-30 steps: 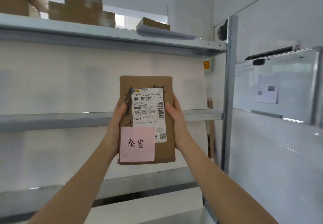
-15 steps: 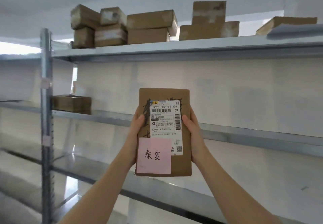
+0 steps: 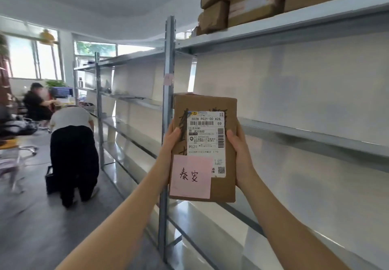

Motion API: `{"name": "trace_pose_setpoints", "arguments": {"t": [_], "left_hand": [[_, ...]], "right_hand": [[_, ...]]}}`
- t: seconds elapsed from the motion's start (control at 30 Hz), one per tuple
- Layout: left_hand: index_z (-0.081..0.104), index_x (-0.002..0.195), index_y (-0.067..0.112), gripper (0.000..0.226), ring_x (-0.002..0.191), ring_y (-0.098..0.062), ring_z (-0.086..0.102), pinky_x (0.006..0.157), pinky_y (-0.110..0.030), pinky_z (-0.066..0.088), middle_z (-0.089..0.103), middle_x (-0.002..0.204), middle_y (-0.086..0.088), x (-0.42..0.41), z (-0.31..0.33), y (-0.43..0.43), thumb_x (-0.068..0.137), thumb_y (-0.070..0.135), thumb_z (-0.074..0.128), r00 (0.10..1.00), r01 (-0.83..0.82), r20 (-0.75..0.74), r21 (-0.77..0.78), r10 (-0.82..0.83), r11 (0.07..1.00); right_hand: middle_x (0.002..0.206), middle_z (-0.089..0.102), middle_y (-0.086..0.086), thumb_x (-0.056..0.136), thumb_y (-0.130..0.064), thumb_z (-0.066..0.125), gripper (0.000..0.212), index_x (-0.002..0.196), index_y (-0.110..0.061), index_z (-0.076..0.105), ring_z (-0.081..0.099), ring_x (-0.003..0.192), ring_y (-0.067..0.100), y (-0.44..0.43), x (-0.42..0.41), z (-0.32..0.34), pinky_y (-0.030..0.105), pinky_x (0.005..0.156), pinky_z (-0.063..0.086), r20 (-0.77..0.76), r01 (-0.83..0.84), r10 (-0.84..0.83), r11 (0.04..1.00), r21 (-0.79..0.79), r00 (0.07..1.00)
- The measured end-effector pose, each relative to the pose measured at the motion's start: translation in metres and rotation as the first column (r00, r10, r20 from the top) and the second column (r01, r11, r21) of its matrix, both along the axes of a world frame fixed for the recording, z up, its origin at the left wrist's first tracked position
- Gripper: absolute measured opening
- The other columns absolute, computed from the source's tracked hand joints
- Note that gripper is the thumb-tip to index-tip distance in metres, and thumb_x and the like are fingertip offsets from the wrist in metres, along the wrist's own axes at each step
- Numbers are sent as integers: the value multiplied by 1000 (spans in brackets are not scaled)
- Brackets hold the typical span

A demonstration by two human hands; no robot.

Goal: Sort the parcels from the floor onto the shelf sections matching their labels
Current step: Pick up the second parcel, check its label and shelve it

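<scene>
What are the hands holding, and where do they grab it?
A brown cardboard parcel, held upright by both hands: the left hand grips its left edge, the right hand its right edge, thumbs on the front. A pink note is stuck on it.

One view only, from the wearer's head, looking forward and slightly up along a row of shelves (image 3: 294, 29) that runs off to the left. It sits close to a parcel (image 3: 227, 109) held at arm's length, with the floor (image 3: 31, 227) low at left.
</scene>
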State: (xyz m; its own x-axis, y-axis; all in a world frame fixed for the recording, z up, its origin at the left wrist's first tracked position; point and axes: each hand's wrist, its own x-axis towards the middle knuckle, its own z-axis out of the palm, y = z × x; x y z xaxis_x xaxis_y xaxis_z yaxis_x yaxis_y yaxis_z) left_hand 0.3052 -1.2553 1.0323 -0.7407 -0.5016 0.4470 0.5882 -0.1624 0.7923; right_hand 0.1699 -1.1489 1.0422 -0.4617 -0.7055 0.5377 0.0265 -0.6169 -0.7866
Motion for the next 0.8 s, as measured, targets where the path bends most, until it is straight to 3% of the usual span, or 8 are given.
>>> {"name": "trace_pose_setpoints", "arguments": {"t": [0.2, 0.3, 0.5, 0.8], "left_hand": [[36, 141, 7, 112, 93, -26, 69, 69, -35, 57, 49, 135, -25, 28, -16, -57, 51, 55, 82, 992, -127, 29, 72, 126, 989], [35, 141, 8, 111, 92, -27, 68, 68, -36, 58, 50, 133, -27, 33, -20, -86, 52, 54, 81, 987, -157, 48, 78, 153, 985], [36, 141, 7, 113, 85, -26, 71, 65, -36, 58, 68, 108, -15, 18, -26, -151, 49, 52, 84, 978, -208, 54, 96, 203, 973], [39, 140, 10, 113, 88, -27, 71, 64, -34, 57, 64, 117, -18, -47, -50, -255, 46, 57, 82, 973, -203, 145, 146, 182, 968]], "right_hand": [[129, 61, 10, 82, -29, 56, 63, 142, -23, 38, 65, 108, 25, -76, 19, -18, 36, 81, 56, 35, -121, 120, 993, 19, 992], [133, 58, 13, 82, -28, 55, 65, 143, -22, 37, 61, 114, 29, -112, 20, -22, 41, 88, 54, 39, -133, 132, 991, 27, 990], [129, 60, 13, 81, -29, 55, 65, 143, -22, 37, 65, 107, 27, -185, 2, -32, 38, 83, 57, 26, -154, 152, 987, 56, 988], [129, 62, 6, 81, -29, 58, 65, 143, -29, 38, 66, 107, 22, -283, -60, -55, 32, 78, 56, 53, -115, 110, 990, 86, 992]]}}
